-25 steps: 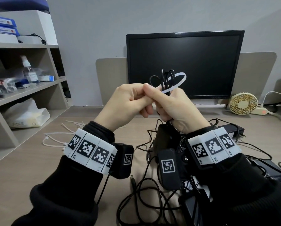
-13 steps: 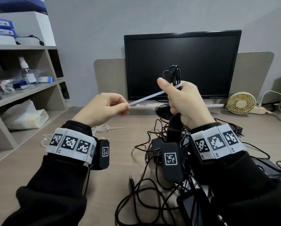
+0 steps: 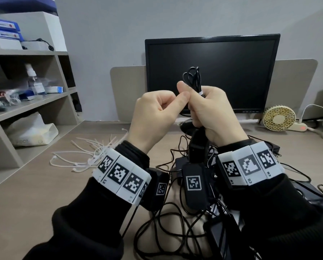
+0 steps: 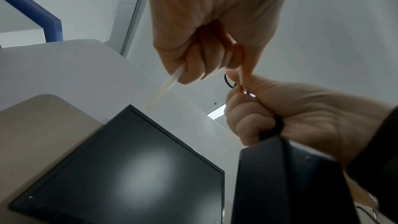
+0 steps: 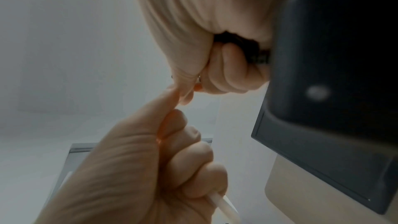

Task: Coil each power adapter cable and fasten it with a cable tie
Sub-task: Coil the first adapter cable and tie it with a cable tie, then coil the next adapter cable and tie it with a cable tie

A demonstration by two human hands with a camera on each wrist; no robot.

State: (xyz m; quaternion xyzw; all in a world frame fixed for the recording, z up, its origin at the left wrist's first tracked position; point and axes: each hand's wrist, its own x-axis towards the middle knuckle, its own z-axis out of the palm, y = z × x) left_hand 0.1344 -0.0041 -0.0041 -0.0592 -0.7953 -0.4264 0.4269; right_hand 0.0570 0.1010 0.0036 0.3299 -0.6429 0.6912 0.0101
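Right hand (image 3: 211,113) has its grip wrapped round the coiled cable (image 3: 193,77), whose loops stick out above the fist while the adapter brick (image 3: 197,149) hangs below it. Left hand (image 3: 153,117) pinches the cable tie (image 4: 170,83) tail, its fingers curled round it, close beside the right fist. Cinching looks underway; next comes a firm pull away from the right grip until the white band (image 3: 200,93) bites snug.

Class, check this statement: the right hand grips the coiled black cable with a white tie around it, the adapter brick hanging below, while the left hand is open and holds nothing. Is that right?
Not quite. The left hand is not open and idle: the left wrist view shows it gripping the tail of the cable tie. The rest stands: the right hand grips the tied coiled cable, with the adapter brick below.
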